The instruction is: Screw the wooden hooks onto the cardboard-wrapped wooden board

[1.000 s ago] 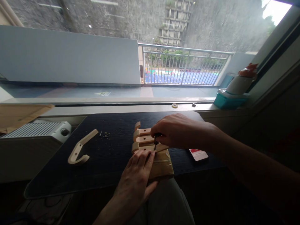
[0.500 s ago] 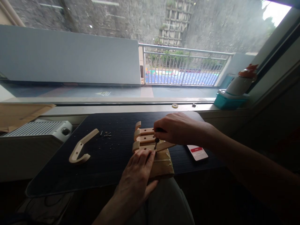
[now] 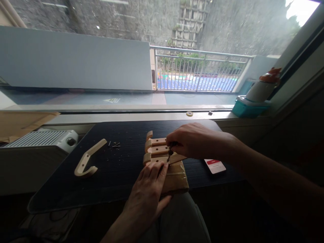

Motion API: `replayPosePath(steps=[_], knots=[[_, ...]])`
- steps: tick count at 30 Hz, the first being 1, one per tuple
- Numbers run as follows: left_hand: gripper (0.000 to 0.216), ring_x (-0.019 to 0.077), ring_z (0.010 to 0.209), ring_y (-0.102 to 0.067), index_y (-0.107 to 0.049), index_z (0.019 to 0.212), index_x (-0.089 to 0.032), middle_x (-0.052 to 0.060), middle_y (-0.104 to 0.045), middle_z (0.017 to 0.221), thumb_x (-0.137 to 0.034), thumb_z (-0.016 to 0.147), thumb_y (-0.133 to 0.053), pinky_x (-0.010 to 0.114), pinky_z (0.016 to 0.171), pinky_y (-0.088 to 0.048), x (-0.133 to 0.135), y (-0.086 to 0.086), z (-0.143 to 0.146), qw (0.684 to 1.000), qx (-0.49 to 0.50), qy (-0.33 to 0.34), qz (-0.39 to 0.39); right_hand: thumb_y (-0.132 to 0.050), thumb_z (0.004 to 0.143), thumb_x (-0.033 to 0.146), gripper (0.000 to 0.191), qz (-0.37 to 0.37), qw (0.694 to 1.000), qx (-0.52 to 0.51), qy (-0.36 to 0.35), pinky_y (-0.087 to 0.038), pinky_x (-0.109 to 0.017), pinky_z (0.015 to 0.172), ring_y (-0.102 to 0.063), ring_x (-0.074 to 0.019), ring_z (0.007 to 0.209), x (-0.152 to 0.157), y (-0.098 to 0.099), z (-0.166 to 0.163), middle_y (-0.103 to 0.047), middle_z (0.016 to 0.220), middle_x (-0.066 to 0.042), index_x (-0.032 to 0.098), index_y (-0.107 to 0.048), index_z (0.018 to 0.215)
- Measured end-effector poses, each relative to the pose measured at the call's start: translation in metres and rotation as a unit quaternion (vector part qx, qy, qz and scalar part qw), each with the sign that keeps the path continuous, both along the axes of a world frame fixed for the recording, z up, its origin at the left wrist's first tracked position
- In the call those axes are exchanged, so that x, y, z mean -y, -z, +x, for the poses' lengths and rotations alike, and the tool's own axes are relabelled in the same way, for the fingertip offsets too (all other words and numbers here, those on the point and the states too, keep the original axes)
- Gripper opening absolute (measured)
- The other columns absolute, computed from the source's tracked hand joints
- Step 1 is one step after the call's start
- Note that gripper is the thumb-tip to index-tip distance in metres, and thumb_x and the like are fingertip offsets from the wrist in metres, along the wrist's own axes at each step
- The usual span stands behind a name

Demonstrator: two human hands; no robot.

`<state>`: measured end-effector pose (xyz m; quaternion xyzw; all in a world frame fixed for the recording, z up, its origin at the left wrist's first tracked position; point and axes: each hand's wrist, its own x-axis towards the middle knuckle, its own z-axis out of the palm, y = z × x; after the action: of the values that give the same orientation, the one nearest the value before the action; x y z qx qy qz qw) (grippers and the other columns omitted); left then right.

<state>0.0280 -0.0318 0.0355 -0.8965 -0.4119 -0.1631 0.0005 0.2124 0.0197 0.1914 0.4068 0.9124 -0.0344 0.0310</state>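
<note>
Driver standing on the nearest wooden hook, centre of the frame.
Right hand clenched round the driver; left hand, lower centre, fingers laid over the same hook, beside the brown block; whether it also clasps from below, cannot tell; loose hook and screws at centre left on the dark table; phone at centre right.

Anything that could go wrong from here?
1. The driver in the right hand has its tip right by the left hand; a slip could jab it.
2. The phone lies close to the right forearm and might get nudged.
3. Small metal pieces lie loose on the table; a bump may scatter them.
</note>
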Motion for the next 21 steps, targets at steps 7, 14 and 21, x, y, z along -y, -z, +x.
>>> replayPosePath(steps=[7, 14, 21], knots=[[0.074, 0.0298, 0.123, -0.035, -0.034, 0.135, -0.015, 0.011, -0.043, 0.130, -0.026, 0.069, -0.065, 0.045, 0.104, -0.034, -0.001, 0.000, 0.001, 1.000, 0.003, 0.001, 0.001, -0.043, 0.085, 0.030, 0.026, 0.006, 0.999, -0.012, 0.038, -0.024, -0.025, 0.051, -0.047, -0.0115, 0.057, -0.004, 0.006, 0.001, -0.064, 0.071, -0.003, 0.018, -0.066, 0.085], [0.072, 0.0299, 0.123, -0.035, -0.034, 0.135, -0.014, 0.012, -0.043, 0.130, -0.026, 0.070, -0.064, 0.046, 0.105, -0.033, 0.000, -0.001, 0.001, 1.000, -0.004, -0.001, -0.002, -0.042, 0.086, 0.032, 0.028, 0.023, 0.999, 0.003, 0.032, -0.023, -0.026, 0.051, -0.049, -0.0127, 0.058, 0.000, 0.000, 0.002, -0.065, 0.071, -0.003, 0.020, -0.067, 0.088], [0.074, 0.0291, 0.124, -0.033, -0.033, 0.136, -0.015, 0.011, -0.042, 0.131, -0.026, 0.070, -0.064, 0.045, 0.105, -0.033, -0.001, 0.001, 0.000, 1.000, -0.005, 0.000, -0.001, -0.047, 0.079, 0.020, 0.018, 0.014, 1.000, -0.002, 0.001, -0.022, -0.024, 0.050, -0.044, -0.0098, 0.056, 0.004, -0.009, -0.003, -0.063, 0.070, 0.000, 0.020, -0.065, 0.078]])
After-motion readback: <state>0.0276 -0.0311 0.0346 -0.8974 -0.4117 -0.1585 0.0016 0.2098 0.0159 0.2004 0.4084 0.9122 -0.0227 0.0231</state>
